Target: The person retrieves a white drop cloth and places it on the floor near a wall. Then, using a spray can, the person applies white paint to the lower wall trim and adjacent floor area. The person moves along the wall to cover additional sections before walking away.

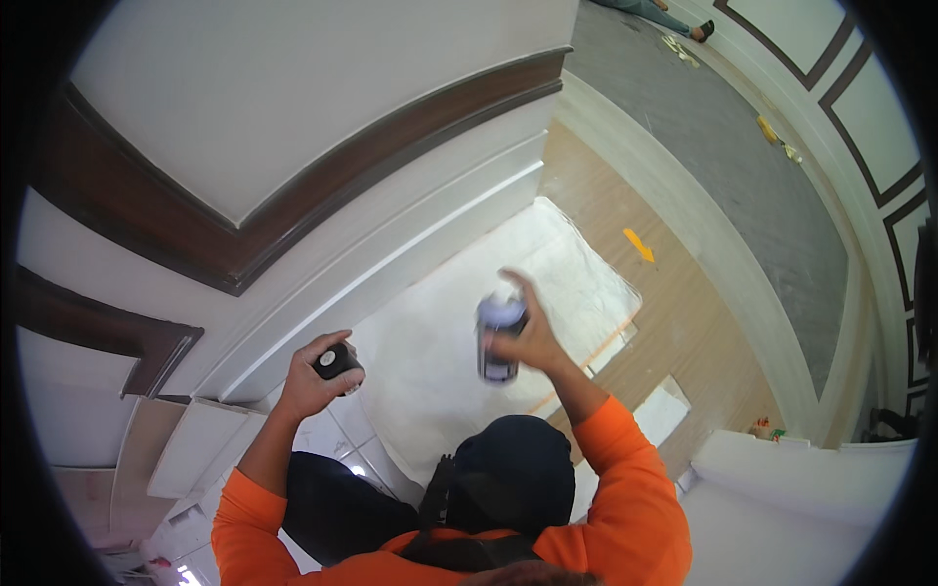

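My right hand (529,337) is wrapped round a spray can (496,363) with a dark body and a pale top. The can stands roughly upright in the air, smeared by motion at its upper part, and my index finger reaches up over its top. Off to the left, my left hand (308,379) grips a short black cap (337,363) with a round white spot on its end. Below both hands, a white cloth sheet (420,356) covers the floor along the wall.
Dark brown moulding (283,220) runs along the white wall at left. A yellow-orange strip (639,244) lies on the wood floor (703,322). Beyond a pale border is a grey floor (723,146), where another person's legs (650,12) show. White panels (210,439) lean at lower left.
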A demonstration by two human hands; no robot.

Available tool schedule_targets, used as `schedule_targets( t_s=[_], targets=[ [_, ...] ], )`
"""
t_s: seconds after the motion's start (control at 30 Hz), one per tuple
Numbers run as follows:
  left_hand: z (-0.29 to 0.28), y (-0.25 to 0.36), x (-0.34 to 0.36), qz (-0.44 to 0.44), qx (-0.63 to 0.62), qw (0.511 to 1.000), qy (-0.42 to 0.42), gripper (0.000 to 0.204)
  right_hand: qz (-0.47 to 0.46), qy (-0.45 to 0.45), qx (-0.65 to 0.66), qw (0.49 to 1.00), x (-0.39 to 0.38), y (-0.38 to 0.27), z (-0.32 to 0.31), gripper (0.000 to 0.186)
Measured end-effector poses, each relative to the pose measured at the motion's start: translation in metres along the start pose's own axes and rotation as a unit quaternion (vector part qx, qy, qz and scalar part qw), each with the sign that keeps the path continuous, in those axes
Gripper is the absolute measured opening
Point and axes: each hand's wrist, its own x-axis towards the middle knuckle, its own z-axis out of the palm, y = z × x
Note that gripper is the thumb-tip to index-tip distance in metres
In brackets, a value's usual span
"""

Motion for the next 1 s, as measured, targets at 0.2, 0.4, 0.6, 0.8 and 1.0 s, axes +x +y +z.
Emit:
schedule_targets(
  t_s=[0.2, 0.4, 0.6, 0.8, 1.0],
  targets=[
    [-0.001, -0.007, -0.006, -0.020, 0.002, 1.000, -0.013, 0.067, 0.061, 0.020, 0.352, 0.934, 0.022, -0.017, 0.023, 0.084],
    [0.008, 0.010, -0.004, -0.068, -0.036, 0.983, -0.164, 0.079, 0.067, 0.024, 0.520, 0.851, 0.059, -0.040, 0.028, 0.074],
    [0.058, 0.011, 0.018, -0.115, -0.194, 0.940, -0.255, 0.080, 0.053, -0.041, 0.589, 0.805, 0.068, -0.038, 0.047, 0.080],
    [0.106, 0.044, 0.032, -0.079, -0.298, 0.916, -0.256, 0.071, 0.068, -0.084, 0.603, 0.790, 0.058, -0.041, 0.061, 0.077],
    [0.118, 0.053, 0.030, -0.042, -0.267, 0.954, -0.128, 0.062, 0.030, -0.051, 0.546, 0.836, 0.057, -0.041, 0.054, 0.089]
  ],
)
